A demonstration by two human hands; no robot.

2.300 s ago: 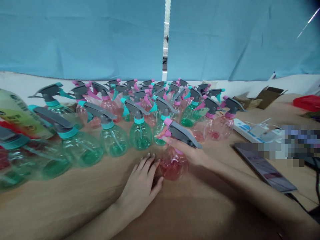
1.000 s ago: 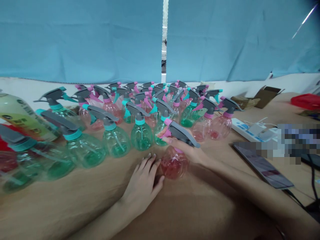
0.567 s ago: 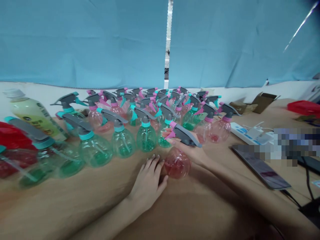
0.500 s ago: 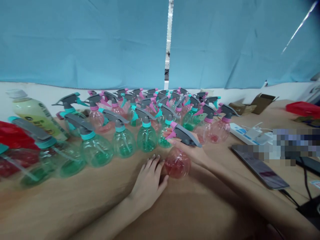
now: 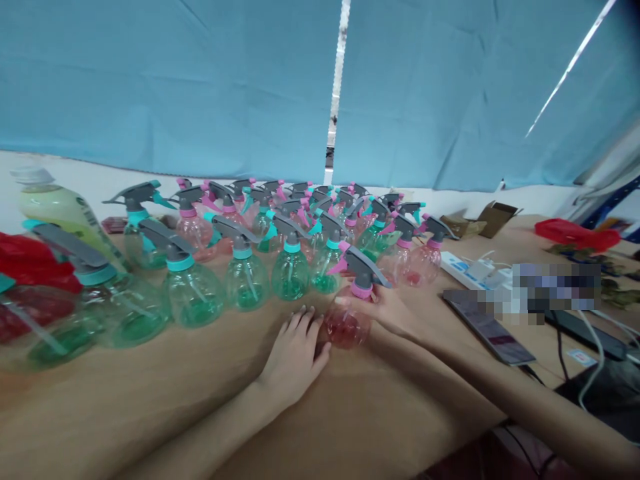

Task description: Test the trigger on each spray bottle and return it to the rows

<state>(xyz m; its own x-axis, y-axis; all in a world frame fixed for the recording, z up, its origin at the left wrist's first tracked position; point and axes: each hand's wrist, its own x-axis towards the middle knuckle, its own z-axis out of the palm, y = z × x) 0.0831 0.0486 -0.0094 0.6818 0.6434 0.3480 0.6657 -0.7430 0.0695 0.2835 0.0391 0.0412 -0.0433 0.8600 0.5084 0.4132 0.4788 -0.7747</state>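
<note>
Two hands, right hand (image 5: 385, 312) gripping one pink spray bottle (image 5: 346, 325) by its neck, bottle upright, top leaning slightly right, gray head (image 5: 364, 265) slanting down-right, left hand (image 5: 295, 360) open just beside it, over twenty more spray bottles (image 5: 290, 273) crowded beyond both hands

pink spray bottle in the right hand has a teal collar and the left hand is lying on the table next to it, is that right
Not quite: the collar of the pink spray bottle in the right hand is pink, not teal, as the head view shows. The left hand does lie on the table next to it.
</note>
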